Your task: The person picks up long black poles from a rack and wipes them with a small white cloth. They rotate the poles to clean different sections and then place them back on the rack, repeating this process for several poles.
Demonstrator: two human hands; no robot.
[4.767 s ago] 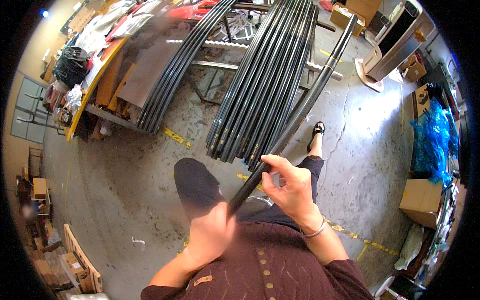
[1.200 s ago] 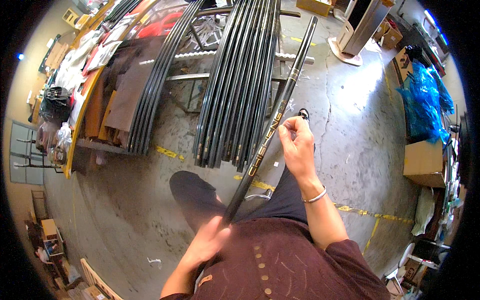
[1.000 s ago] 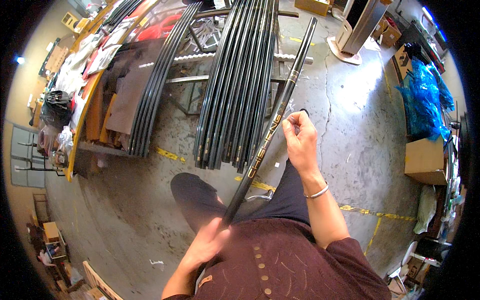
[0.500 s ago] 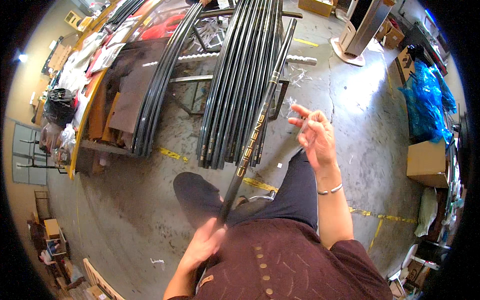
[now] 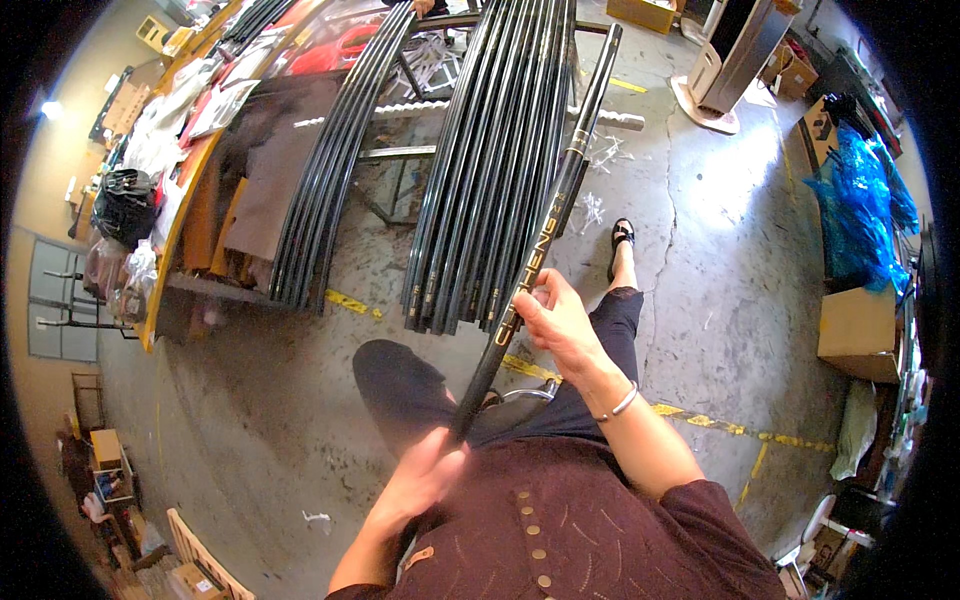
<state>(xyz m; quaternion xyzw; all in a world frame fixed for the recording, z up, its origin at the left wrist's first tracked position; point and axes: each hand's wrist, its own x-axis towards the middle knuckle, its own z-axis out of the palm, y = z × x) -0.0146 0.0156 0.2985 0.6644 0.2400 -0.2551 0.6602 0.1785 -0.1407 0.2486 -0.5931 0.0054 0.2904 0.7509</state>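
A long black fishing rod (image 5: 478, 388) with gold lettering slants from my lap up and away to the right. Its lower, matte end is in my left hand (image 5: 430, 470), which is closed round it close to my body. Against the lettered part lies my right hand (image 5: 560, 320); its thumb and fingers are pinched together there and touch the rod. Whatever sits between those fingertips is too small to make out. Just beyond the rod, a row of similar black rods (image 5: 465, 190) rests side by side on a metal stand (image 5: 400, 153).
A smaller group of black rods (image 5: 335, 190) leans on the stand to the left, beside a cluttered workbench (image 5: 170, 245). Another person's hand (image 5: 424, 6) shows at the top edge. Cardboard boxes (image 5: 858, 335) and blue plastic wrap (image 5: 862, 200) line the right side.
My right hand has moved left and down from beside the rod onto its lettering. My left hand keeps its hold. My right leg now shows stretched forward with the foot visible.
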